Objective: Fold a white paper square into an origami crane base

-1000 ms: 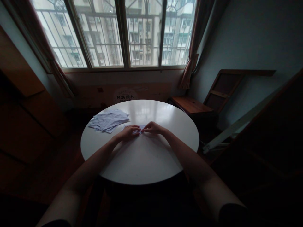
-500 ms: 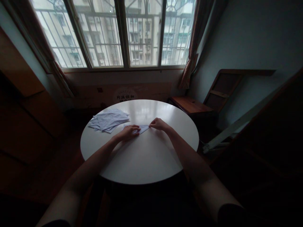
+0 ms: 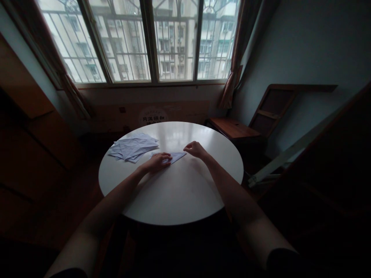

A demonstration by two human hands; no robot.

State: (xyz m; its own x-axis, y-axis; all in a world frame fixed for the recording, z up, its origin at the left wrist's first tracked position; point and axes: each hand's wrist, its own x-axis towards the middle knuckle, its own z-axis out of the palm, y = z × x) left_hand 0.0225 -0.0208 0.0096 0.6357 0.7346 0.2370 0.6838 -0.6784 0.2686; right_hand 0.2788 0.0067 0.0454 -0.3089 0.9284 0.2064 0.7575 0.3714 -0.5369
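A small folded sheet of white paper (image 3: 177, 156) lies on the round white table (image 3: 174, 193), its pointed end toward the right. My left hand (image 3: 158, 162) rests on the paper's left part and holds it down, thumb and fingers bent over it; that part is hidden. Just above the pointed end is my right hand (image 3: 195, 149), with its fingers pinched together. The paper's tip shows free below the fingertips, and I see nothing between them. A loose pile of folded white papers (image 3: 133, 146) sits at the table's back left.
Behind the table is a long printed box (image 3: 179, 110) under a barred window (image 3: 174, 42). A wooden bench (image 3: 233, 128) stands at the back right, beside a leaning wooden frame (image 3: 268, 106). Dark wooden cabinets (image 3: 34, 135) line the left side.
My right hand has come off the paper's pointed end and sits slightly up and right, leaving the tip showing. My left hand stays in place on the paper.
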